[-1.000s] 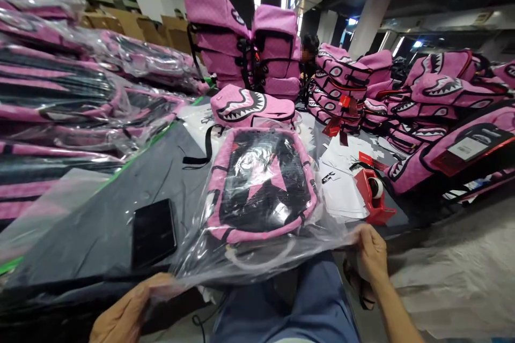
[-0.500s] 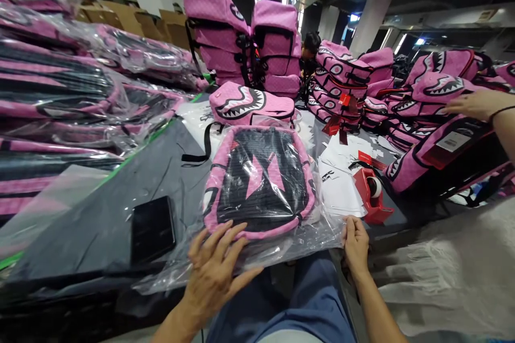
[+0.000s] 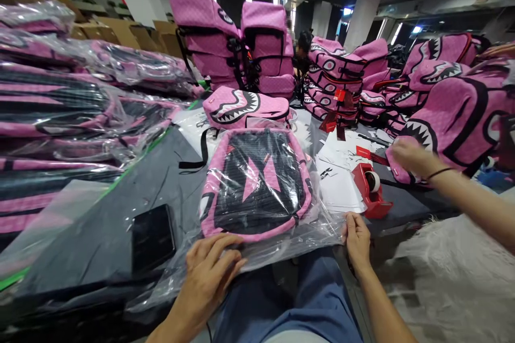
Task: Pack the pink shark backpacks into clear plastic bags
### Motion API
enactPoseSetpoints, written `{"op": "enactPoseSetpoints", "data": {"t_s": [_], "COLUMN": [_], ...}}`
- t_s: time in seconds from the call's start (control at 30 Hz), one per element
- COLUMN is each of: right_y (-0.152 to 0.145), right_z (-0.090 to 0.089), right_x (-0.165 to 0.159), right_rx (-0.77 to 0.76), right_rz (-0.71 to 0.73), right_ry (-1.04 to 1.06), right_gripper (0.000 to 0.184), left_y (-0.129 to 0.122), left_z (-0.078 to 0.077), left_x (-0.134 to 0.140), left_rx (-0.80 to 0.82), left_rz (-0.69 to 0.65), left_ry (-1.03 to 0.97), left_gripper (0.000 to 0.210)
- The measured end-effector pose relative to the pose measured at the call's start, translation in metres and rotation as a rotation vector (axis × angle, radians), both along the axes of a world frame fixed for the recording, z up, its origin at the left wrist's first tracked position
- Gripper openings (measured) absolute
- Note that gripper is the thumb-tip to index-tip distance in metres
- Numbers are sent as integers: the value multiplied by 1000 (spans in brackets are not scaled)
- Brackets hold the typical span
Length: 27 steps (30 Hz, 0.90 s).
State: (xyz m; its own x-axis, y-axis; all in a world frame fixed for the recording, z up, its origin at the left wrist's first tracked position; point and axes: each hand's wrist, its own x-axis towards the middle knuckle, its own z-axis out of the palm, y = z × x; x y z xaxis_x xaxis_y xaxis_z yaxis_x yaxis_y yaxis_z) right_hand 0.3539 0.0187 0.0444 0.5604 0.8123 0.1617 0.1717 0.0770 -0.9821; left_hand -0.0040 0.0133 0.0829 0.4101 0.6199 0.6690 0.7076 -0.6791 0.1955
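A pink and black backpack (image 3: 261, 182) lies in front of me with its padded back facing up, inside a clear plastic bag (image 3: 277, 252). The bag's open-looking edge hangs toward my lap. My left hand (image 3: 213, 265) is at the near left of the backpack, its fingers curled onto the loose plastic. At the bag's right corner, my right hand (image 3: 356, 238) pinches the film between thumb and fingers. Just behind the bagged backpack lies a pink backpack with a shark-mouth print (image 3: 245, 107).
A black phone (image 3: 153, 238) lies to the left. Bagged backpacks (image 3: 52, 91) are piled beyond it. At right are white papers (image 3: 340, 187), a red tape dispenser (image 3: 372, 193) and a co-worker's arm (image 3: 462, 187) by a pink backpack (image 3: 450, 112). Stacked pink backpacks (image 3: 269, 45) stand behind.
My left hand's spread fingers have curled in and drawn slightly toward me on the plastic. My right hand keeps its pinch. The co-worker's hand moved down and left, and the backpack beside it was turned.
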Motion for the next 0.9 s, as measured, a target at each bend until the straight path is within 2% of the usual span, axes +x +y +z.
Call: {"op": "enactPoseSetpoints", "data": {"t_s": [0.1, 0.23, 0.3, 0.47, 0.63, 0.77, 0.83, 0.9], "right_y": [1, 9, 13, 15, 7, 1, 0, 2], "right_z": [-2, -6, -7, 2, 12, 23, 35, 51], "right_x": [1, 4, 6, 8, 21, 68, 100, 130], "right_rx": [13, 11, 7, -2, -50, 7, 30, -14], "right_rz": [-29, -39, -11, 31, -1, -166, -291, -394], "right_ry": [19, 60, 89, 105, 5, -126, -304, -475], "right_gripper": [58, 58, 59, 57, 54, 53, 49, 48], "left_y": [21, 54, 63, 66, 65, 66, 66, 67], "left_z": [4, 8, 10, 10, 9, 10, 8, -2], "left_x": [-1, -6, -8, -9, -8, -5, -5, -8], "left_rx": [-145, -612, -751, -835, -853, -839, -818, -813], "left_rz": [-28, -150, -173, -182, -155, -134, -129, -123], "left_ry": [-59, -178, -209, -234, -246, -260, -262, -254], "left_gripper": [18, 35, 36, 37, 40, 46, 52, 57]}}
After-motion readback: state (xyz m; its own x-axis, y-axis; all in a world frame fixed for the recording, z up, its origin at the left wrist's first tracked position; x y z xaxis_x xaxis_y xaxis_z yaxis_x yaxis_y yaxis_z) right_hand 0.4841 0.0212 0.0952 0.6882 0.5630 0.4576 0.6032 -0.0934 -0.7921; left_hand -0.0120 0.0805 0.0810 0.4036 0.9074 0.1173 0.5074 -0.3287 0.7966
